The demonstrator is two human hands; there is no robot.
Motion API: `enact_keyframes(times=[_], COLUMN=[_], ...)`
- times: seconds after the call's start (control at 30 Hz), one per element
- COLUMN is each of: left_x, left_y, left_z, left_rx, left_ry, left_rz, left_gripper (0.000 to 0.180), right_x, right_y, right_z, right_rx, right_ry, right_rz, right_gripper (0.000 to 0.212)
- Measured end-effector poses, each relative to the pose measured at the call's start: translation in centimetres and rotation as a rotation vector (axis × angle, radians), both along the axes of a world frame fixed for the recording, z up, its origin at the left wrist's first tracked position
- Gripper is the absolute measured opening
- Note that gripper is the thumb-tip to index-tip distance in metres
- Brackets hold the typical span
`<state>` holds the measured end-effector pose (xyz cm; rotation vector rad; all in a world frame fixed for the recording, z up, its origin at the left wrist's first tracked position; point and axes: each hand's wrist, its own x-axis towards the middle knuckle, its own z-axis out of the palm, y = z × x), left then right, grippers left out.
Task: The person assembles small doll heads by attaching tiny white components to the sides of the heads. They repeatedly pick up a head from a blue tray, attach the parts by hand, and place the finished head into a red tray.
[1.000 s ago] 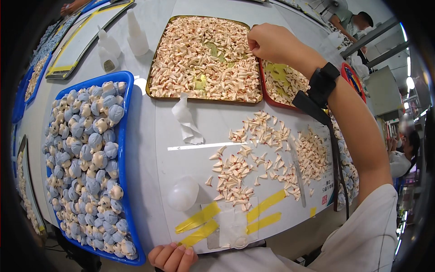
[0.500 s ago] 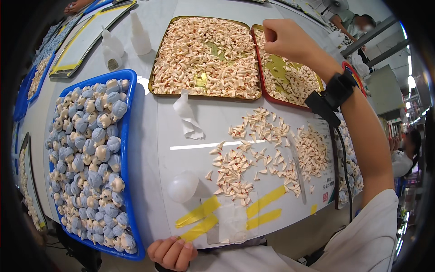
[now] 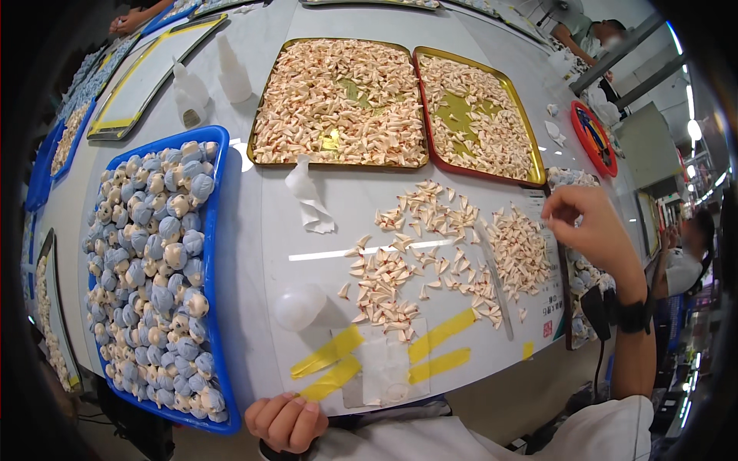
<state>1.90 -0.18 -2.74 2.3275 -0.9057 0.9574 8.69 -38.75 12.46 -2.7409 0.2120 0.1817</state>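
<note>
My right hand (image 3: 588, 230) hovers over the right side of the white table (image 3: 261, 230), fingers pinched together above a heap of small cream triangular pieces (image 3: 519, 250); whether it holds a piece I cannot tell. More of these pieces (image 3: 400, 261) lie scattered across the middle of the table. My left hand (image 3: 286, 421) rests curled at the table's near edge, beside strips of yellow tape (image 3: 330, 361), holding nothing visible. Two gold trays (image 3: 342, 157) (image 3: 534, 173) filled with the same pieces stand at the far side.
A blue tray (image 3: 219, 307) packed with blue and cream round figures fills the left. A white dome (image 3: 298, 306) and a crumpled white paper (image 3: 309, 201) lie between. Two white bottles (image 3: 231, 73) stand behind. Other people work at the right edge and far back.
My right hand has drawn back from over the gold trays to the near right, above the heap of pieces. My left hand has stayed at the table edge.
</note>
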Motion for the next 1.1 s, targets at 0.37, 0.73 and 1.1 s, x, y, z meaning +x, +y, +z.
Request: enact_keyframes(times=[0.37, 0.73, 1.1], left_x=[-0.1, -0.1, 0.2], left_y=[0.0, 0.3, 0.8], left_z=[-0.1, -0.1, 0.7], left_rx=[-0.008, -0.006, 0.051], left_ry=[-0.010, -0.022, -0.037], left_rz=[0.025, 0.025, -0.033], left_gripper=[0.012, 0.013, 0.011], right_x=[1.3, 14.7, 23.0], right_y=[0.3, -1.0, 2.2], right_z=[-0.1, -6.9, -6.4], right_rx=[-0.046, -0.076, -0.215], right_ry=[-0.022, -0.336, -0.329], right_rz=[0.082, 0.445, 0.301], right_gripper=[0.026, 0.045, 0.018])
